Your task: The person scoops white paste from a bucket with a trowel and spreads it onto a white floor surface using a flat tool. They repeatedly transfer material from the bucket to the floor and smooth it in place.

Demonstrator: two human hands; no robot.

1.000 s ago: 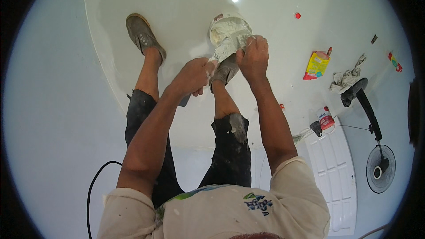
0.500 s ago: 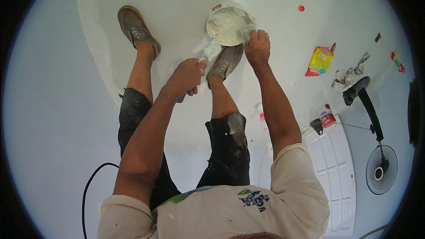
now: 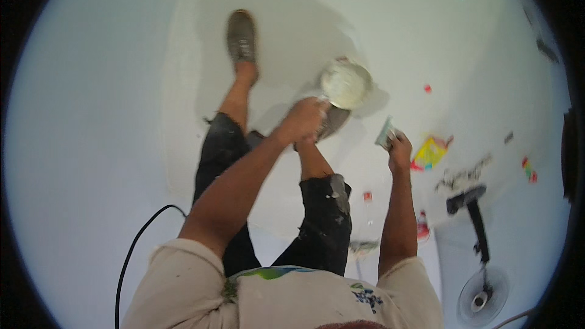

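A bucket of whitish paste (image 3: 347,84) stands on the floor just ahead of my right shoe (image 3: 334,122). Close to its near left rim, my left hand (image 3: 303,119) is closed around what looks like a putty knife; paste smears its front end (image 3: 323,100). A dark grey piece (image 3: 255,139) shows behind that hand, its link to the tool unclear. Off to the right of the bucket, my right hand (image 3: 399,147) grips a flat, pale grey-green scraper (image 3: 385,133), held up and apart from the bucket. Motion blurs both hands somewhat.
A yellow and red packet (image 3: 430,153) lies right of my right hand, with a crumpled rag (image 3: 463,173) beyond. A fan (image 3: 483,297) with a black stand (image 3: 477,219) is at the right. On the left runs a black cable (image 3: 137,240). A red cap (image 3: 428,89) sits farther out.
My right hand has left the bucket's rim and come back to the right, bringing the scraper into sight. My left hand has come closer to the bucket. The whole view has shifted.
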